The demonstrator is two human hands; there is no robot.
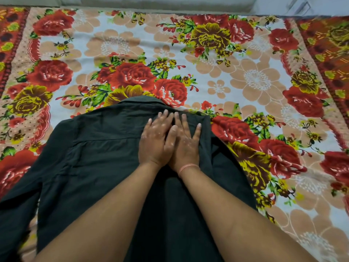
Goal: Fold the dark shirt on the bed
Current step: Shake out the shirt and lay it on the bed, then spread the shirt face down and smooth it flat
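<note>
The dark shirt (98, 157) lies back-up on the bed, collar pointing away from me. Its right side is folded in over the back, leaving a straight edge on the right. The left sleeve stretches out toward the lower left corner. My left hand (156, 142) and my right hand (186, 144) rest flat side by side on the upper back just below the collar, fingers spread, thumbs touching. Neither hand grips the cloth. My forearms cover the shirt's lower middle.
A floral bedsheet (236, 76) with red and yellow roses covers the bed all around the shirt. The far bed edge and a pale wall (170, 2) run along the top. A thin pink band circles my right wrist (188, 167).
</note>
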